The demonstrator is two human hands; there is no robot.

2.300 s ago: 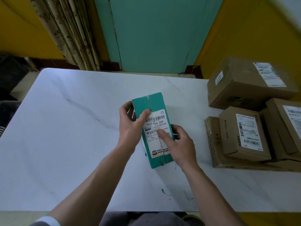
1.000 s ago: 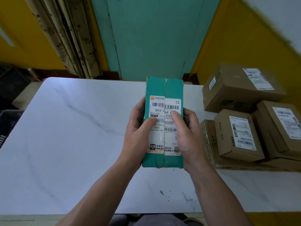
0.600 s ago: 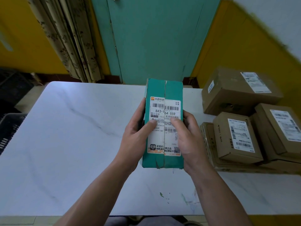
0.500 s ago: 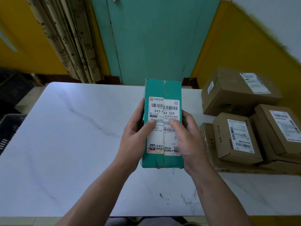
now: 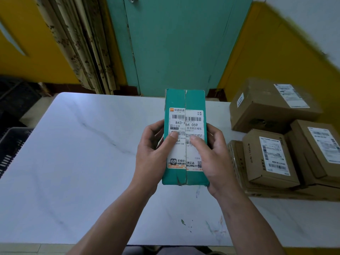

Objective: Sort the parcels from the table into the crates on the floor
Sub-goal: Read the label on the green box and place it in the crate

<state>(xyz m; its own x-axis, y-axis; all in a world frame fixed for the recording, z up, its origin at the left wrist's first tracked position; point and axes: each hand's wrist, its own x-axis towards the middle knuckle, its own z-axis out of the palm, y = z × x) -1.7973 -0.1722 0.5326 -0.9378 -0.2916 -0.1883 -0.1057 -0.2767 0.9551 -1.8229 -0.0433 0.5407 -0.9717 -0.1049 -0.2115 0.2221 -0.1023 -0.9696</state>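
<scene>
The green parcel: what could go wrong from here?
1. The label on the green parcel is split along its centre seam, and the thumbs of the left hand and right hand cover part of it; the code may be misread.
2. The seam looks torn at the near end; a hard squeeze might open it.
3. Only part of a black crate shows, low at the left; a toss could miss.

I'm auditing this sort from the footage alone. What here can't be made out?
Head view:
- green parcel: the label's middle lines are covered by the thumbs of the left hand and right hand.
- black crate: cut off by the left edge, so its inside is unseen.
- brown parcels: label print too blurred and small to read.
</scene>
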